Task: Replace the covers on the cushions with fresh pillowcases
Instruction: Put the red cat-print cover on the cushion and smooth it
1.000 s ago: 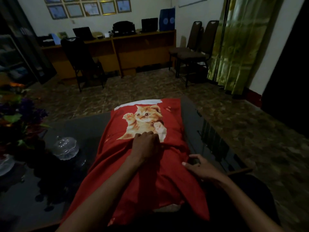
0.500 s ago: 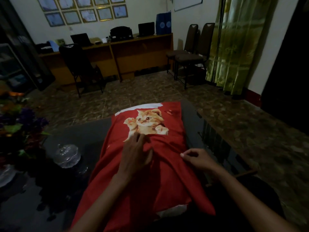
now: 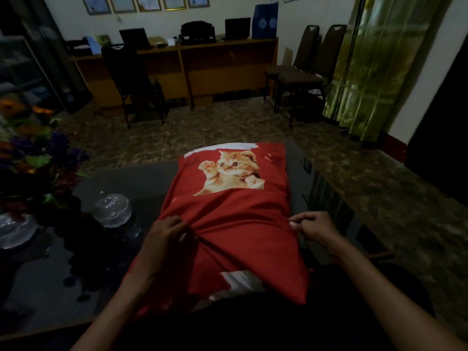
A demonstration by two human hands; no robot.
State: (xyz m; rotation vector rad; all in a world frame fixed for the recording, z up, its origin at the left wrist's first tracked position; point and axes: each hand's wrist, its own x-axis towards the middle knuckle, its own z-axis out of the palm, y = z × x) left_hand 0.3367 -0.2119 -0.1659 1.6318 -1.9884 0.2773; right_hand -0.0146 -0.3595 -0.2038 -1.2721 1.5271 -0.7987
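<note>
The red pillowcase (image 3: 238,224) is now gripped by left hand (image 3: 166,233) and, seemingly, pinched by right hand (image 3: 312,228), instead of smoothed; pulling follows.

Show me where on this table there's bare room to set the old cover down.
Bare glass lies between the pillow and the glass dish, running toward the table's far edge, and in a narrower strip right of the pillow. The left side is crowded: flowers, the dish, a plate. The left hand and right hand grip the pillowcase near its sides.
</note>
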